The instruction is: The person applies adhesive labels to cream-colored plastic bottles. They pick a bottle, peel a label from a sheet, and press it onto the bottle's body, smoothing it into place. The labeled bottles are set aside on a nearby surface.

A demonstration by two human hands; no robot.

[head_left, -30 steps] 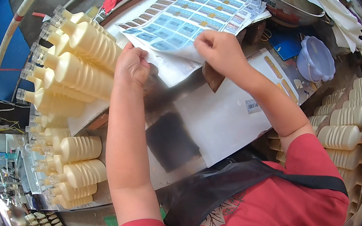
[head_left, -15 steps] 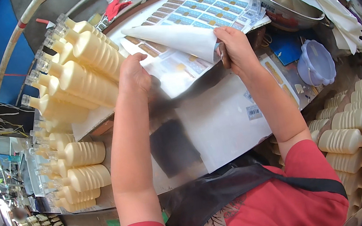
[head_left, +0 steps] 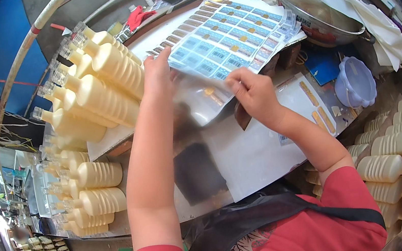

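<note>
A thin label sheet [head_left: 208, 93] stretches between my hands, its near part glossy and bent downward over the table. My left hand [head_left: 156, 71] pinches its left edge, next to the cream plastic bottles [head_left: 107, 95]. The fingers of my right hand [head_left: 257, 94] are closed at the sheet's near right edge. Out of the bottom of that fist sticks a brown flat-ended tool [head_left: 242, 115]; the rest of it is hidden. Just beyond lies a fanned stack of blue printed label sheets [head_left: 236, 30].
On the table's near side lie a white sheet [head_left: 252, 162] and a dark square patch [head_left: 198, 172]. A metal pan [head_left: 318, 6], draped white paper [head_left: 372, 24] and a lavender bucket [head_left: 354, 83] stand at the right. More bottles [head_left: 389, 166] are stacked at the lower right.
The raised white sheet has come down, and the blue labels beneath it now show. My right hand has moved nearer and a little left; my left hand has shifted slightly right and away.
</note>
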